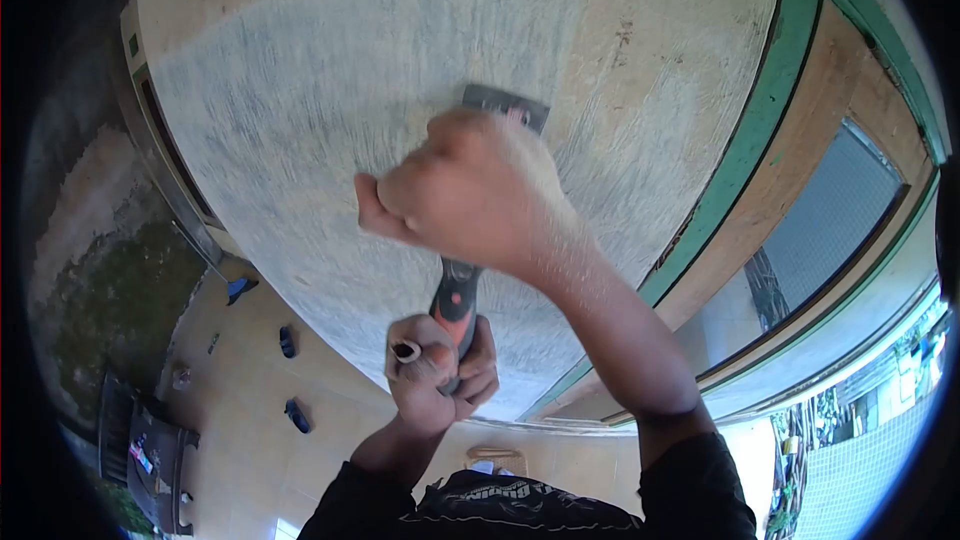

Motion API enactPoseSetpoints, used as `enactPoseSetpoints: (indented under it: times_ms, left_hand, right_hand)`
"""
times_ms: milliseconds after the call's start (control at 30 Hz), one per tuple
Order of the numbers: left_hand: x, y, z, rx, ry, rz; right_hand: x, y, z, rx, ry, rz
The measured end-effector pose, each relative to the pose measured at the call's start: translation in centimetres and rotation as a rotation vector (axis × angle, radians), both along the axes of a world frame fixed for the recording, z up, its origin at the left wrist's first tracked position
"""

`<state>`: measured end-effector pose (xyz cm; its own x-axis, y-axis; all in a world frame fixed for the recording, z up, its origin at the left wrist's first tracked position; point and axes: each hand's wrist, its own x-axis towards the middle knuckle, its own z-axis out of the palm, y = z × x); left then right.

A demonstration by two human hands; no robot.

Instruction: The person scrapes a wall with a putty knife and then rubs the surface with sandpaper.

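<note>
A scraper with a wide dark blade and a black and red handle is held up against a wall. My right hand, slightly blurred, is closed in a fist around its upper part, just below the blade. Lower down, my left hand wraps round the handle's end. At that hand's fingers shows a small round thing with a dark hole, whose kind I cannot make out. Streaky grey-white marks cover much of the wall, with bare beige plaster above and to the right. Pale dust lies on my right wrist.
A green door frame with a wooden, glazed door borders the wall at right. On the tiled floor lie two dark sandals and a blue broom head. A dark bench stands lower left.
</note>
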<state>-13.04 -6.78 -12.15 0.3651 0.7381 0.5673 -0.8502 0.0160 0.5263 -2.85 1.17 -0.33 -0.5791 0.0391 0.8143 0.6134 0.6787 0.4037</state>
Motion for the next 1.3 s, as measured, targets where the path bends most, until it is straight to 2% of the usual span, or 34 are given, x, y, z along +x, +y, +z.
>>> enactPoseSetpoints:
  times_ms: [100, 133, 167, 233, 267, 367, 433, 500, 567, 633, 667, 767, 800, 833, 900, 967, 1067, 1100, 1167, 1233, 1300]
  left_hand:
    - [0.4, 1.8, 3.1, 0.019, -0.032, -0.005]
    - [0.5, 1.4, 3.2, 0.013, -0.02, -0.023]
    - [0.6, 1.1, 3.3, 0.02, -0.007, -0.045]
    - [0.5, -0.3, 0.3, -0.018, -0.019, -0.028]
    - [0.4, -0.5, -0.8, -0.054, -0.032, -0.008]
    - [0.2, 0.1, -0.3, 0.063, 0.032, 0.049]
    - [0.8, 1.0, 2.9, -0.036, 0.025, 0.091]
    - [-0.2, 1.7, 4.6, 0.055, 0.096, 0.009]
    - [0.6, 0.4, 3.4, -0.006, 0.074, 0.048]
    - [0.1, -1.2, 0.3, -0.069, 0.094, 0.078]
    - [0.1, -1.1, -0.4, -0.062, 0.099, 0.087]
    - [-0.5, -1.5, 1.5, 0.034, 0.059, 0.098]
    - [0.0, -1.3, 3.0, 0.003, 0.041, 0.159]
    - [-0.2, -0.2, 3.4, -0.066, -0.036, 0.047]
    - [0.1, -0.4, 3.4, -0.134, -0.05, 0.018]
    - [0.6, -1.1, 1.2, -0.048, -0.007, 0.033]
    - [0.9, -0.3, 1.4, -0.065, -0.046, 0.011]
    - [0.9, -0.3, 2.1, -0.128, -0.09, 0.044]
    - [0.5, 0.1, 3.7, -0.09, -0.034, 0.062]
    - [0.5, 0.2, 3.9, -0.04, -0.008, -0.012]
    - [0.5, -0.1, 1.4, -0.01, 0.0, 0.005]
  right_hand:
    - [-0.5, 1.6, 3.9, 0.042, 0.047, -0.016]
    - [-0.4, -0.2, 5.1, -0.142, 0.006, -0.087]
    - [-0.1, -0.9, 4.5, -0.135, 0.01, -0.096]
    - [0.0, -1.7, 2.5, -0.373, -0.043, -0.129]
    - [0.0, -1.4, 2.0, -0.361, -0.042, -0.126]
    - [-0.1, -0.6, 0.6, -0.035, -0.02, -0.085]
    - [-0.2, 0.3, 3.2, -0.064, 0.007, -0.062]
    - [-0.5, 1.3, 5.2, 0.024, 0.126, 0.001]
    - [-0.5, 0.0, 3.5, -0.021, 0.134, 0.056]
    - [-0.4, -1.8, 0.7, -0.345, -0.002, -0.129]
    - [-0.3, -1.8, -0.2, -0.299, -0.018, -0.124]
    - [-0.3, -2.0, 2.5, -0.423, -0.047, -0.056]
    - [-0.7, -1.3, 3.2, -0.31, 0.054, -0.08]
    - [-1.0, -0.7, 3.1, -0.335, 0.055, -0.075]
    - [-1.2, 0.1, 3.8, -0.094, 0.126, 0.094]
    - [-0.5, -1.2, 1.8, -0.083, 0.102, -0.004]
    - [0.2, -1.0, 1.6, -0.078, 0.022, -0.139]
    - [0.0, -0.6, 2.9, -0.09, 0.022, -0.138]
    - [-0.4, 0.4, 5.0, 0.012, 0.113, 0.03]
    - [-0.5, 0.2, 4.5, -0.027, 0.144, 0.016]
    - [-0.4, -1.4, 2.0, -0.211, 0.063, -0.078]
